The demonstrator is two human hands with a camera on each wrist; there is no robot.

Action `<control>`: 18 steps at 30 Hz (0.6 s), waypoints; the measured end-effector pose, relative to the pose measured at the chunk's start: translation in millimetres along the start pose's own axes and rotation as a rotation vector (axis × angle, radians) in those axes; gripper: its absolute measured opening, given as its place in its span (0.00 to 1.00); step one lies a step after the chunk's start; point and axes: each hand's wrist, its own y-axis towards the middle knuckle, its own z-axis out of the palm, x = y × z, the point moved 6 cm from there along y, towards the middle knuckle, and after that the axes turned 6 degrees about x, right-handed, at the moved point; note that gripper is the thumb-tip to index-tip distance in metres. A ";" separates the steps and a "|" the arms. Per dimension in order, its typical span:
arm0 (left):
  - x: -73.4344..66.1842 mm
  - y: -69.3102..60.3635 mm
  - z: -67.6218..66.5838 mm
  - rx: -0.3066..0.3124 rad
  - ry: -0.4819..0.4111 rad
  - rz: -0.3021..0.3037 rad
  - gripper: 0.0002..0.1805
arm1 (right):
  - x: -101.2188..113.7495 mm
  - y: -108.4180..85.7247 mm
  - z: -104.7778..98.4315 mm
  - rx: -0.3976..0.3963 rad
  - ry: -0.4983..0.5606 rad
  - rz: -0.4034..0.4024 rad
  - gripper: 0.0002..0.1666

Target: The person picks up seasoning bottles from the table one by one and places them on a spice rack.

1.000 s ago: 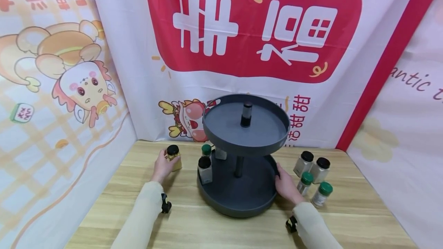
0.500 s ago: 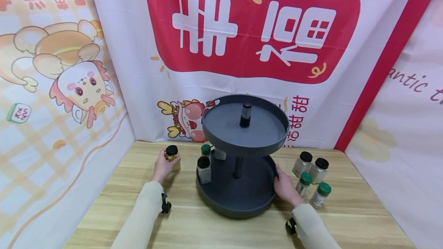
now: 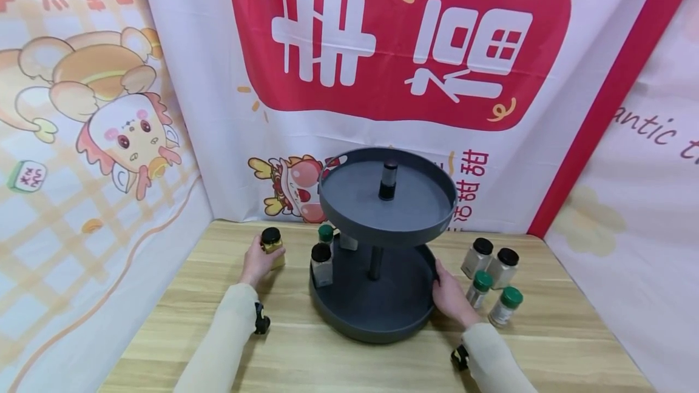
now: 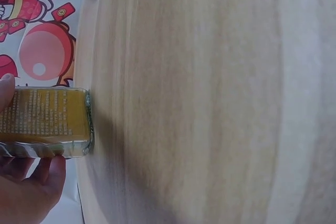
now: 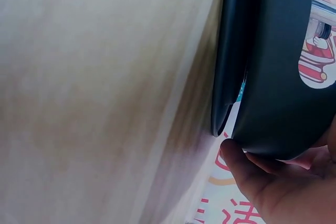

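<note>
In the head view my left hand (image 3: 258,261) holds a square glass jar (image 3: 274,251) with a black lid and yellow contents, left of the dark two-tier round rack (image 3: 377,326). The left wrist view shows the jar (image 4: 47,116) between the thumb and the fingers (image 4: 50,177), its base by the wood surface. My right hand (image 3: 452,293) grips the right rim of the rack's lower tier; up close, the fingers (image 5: 247,174) lie along the edge of that tier (image 5: 278,87). On the lower tier's left side stand a black-lidded jar (image 3: 322,268), a green-lidded jar (image 3: 326,235) and a partly hidden jar (image 3: 347,242).
Right of the rack, two black-lidded jars (image 3: 477,258) (image 3: 503,270) and two green-lidded jars (image 3: 479,290) (image 3: 505,307) stand on the wooden table (image 3: 349,369). The upper tier (image 3: 355,190) overhangs the lower one. Printed cloths (image 3: 207,77) hang behind and at both sides.
Both hands keep their places and grips, and the jars and rack stand as before. Only the head view has shifted very slightly.
</note>
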 end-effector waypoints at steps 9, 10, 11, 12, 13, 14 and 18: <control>-2.3 -5.4 -2.8 -0.023 0.005 -0.007 0.30 | 5.7 -5.8 3.0 0.044 -0.019 0.042 0.32; -2.6 -6.1 -3.1 -0.029 0.007 -0.010 0.30 | 7.0 -6.9 3.1 0.042 -0.022 0.042 0.32; -3.0 -6.7 -3.4 -0.033 0.007 -0.006 0.29 | 8.2 -7.9 3.0 0.038 -0.026 0.041 0.32; -3.3 -7.3 -3.7 -0.040 0.007 -0.004 0.29 | 9.5 -8.8 2.8 0.031 -0.032 0.037 0.32; -3.6 -7.8 -3.9 -0.045 0.009 -0.001 0.28 | 10.6 -9.6 2.5 0.025 -0.037 0.036 0.33; -4.1 -8.5 -3.9 -0.049 0.007 -0.002 0.28 | 11.2 -10.2 2.5 0.020 -0.045 0.036 0.33; -5.3 -10.9 -2.8 -0.059 0.006 0.000 0.27 | 11.7 -11.8 2.5 0.012 -0.070 0.041 0.33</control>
